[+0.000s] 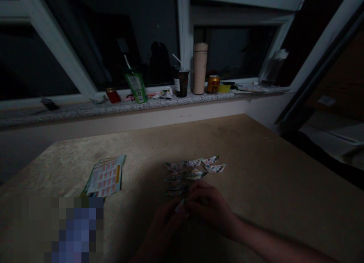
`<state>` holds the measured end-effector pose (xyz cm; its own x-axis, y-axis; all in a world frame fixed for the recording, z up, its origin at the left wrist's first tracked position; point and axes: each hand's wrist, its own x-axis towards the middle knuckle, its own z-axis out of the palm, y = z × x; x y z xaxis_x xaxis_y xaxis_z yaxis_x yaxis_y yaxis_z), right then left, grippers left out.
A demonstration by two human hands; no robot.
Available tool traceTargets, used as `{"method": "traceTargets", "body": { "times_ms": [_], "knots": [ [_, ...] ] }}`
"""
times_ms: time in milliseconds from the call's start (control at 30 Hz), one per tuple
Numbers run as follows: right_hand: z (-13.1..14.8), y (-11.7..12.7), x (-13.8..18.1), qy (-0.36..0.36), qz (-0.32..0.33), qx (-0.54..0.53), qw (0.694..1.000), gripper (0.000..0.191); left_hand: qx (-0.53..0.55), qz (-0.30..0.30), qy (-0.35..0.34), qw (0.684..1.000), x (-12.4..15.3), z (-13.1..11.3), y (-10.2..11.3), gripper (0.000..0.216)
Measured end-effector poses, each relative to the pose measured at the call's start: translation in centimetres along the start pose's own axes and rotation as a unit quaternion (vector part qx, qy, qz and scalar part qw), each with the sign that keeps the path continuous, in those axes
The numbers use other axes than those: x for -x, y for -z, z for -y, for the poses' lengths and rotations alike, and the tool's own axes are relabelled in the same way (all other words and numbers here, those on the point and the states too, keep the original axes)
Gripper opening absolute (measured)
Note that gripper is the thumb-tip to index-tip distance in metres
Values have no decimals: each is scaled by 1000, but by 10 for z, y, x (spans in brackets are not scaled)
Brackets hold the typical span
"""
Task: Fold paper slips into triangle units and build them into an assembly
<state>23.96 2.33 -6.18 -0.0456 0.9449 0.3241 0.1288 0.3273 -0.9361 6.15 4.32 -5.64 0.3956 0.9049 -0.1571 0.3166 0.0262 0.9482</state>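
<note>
Close to the table's near side, my left hand (pixel 165 221) and my right hand (pixel 209 204) meet around a small piece of folded paper (pixel 179 206). Both hands are closed, with fingertips pinching the paper; its lower part is hidden by the fingers and the dim light. Just beyond them lie several folded paper boats (pixel 196 174), printed in colour and set in loose rows. The nearest of these partly disappears behind my right hand. Off to the left rests a stack of printed leaflets (pixel 106 175), slightly fanned out.
The brown table (pixel 241 149) reaches to the wall below a speckled windowsill (pixel 159 103). On the sill stand a green cup (pixel 136 86), a dark drink cup (pixel 181 82), a pink flask (pixel 200 67), an orange can (pixel 213 84) and a red jar (pixel 113 95). A pixelated patch covers the lower left.
</note>
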Motion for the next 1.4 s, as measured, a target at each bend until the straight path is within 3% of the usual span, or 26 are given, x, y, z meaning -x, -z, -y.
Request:
{"method": "traceTargets", "body": {
  "times_ms": [133, 300, 433, 633, 767, 867, 967, 1067, 1200, 1400],
  "knots": [
    [-2, 3, 5, 68, 0, 98, 993, 16, 34, 8, -38, 999, -4, 0, 4, 36],
    [-5, 4, 9, 183, 0, 224, 957, 14, 78, 43, -29, 996, -7, -18, 4, 24],
    [-8, 2, 7, 204, 0, 243, 949, 14, 93, 43, -25, 994, -7, -18, 5, 22],
    [-5, 2, 3, 147, 34, 227, 962, 15, 33, -8, -18, 999, -4, 0, 5, 30],
    [0, 4, 1, 50, 31, 153, 986, 14, 20, 9, -53, 998, -6, -8, 4, 22],
    [-1, 4, 0, 12, 30, 124, 992, 17, 40, -20, -80, 996, -11, -16, 5, 14],
    [-4, 2, 0, -7, 27, 97, 995, 24, 53, -49, -63, 995, -14, -16, 7, 11],
    [-6, -1, 0, -20, 18, 65, 998, 17, 60, -64, -37, 995, -14, -13, 8, 7],
    [-5, -4, 1, -26, 14, 16, 999, 10, 63, -57, -29, 996, -12, -14, 8, 9],
    [-1, -2, 1, -38, 13, 6, 999, 17, 92, -55, -12, 994, -8, -23, 5, 9]
  ]
}}
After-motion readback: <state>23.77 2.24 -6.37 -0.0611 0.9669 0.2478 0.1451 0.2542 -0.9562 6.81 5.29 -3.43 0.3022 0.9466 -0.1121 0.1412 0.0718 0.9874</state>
